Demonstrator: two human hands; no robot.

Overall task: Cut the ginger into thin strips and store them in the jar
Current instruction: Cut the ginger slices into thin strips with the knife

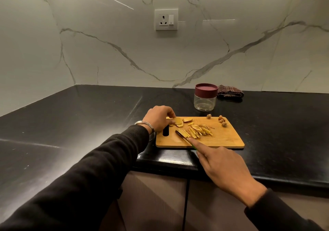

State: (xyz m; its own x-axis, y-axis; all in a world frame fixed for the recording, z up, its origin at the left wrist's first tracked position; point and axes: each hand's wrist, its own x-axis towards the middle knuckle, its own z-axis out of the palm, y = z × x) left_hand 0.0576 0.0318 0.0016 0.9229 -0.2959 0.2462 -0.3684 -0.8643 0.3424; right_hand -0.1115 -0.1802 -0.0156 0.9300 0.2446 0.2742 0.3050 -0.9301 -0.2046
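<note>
On the board (pixel 222 138), my left hand (pixel 158 117) pinches a ginger slice (pixel 178 119) at the far-left corner, left of the strips (pixel 199 132), while my right hand (pixel 222 163) grips the knife (pixel 182 136), blade angled toward the slices, nearer that left hand.

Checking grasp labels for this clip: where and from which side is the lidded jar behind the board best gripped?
Grip the jar around its clear body below the maroon lid, coming from the front. It stands upright, and the folded cloth lies close on its right.
</note>
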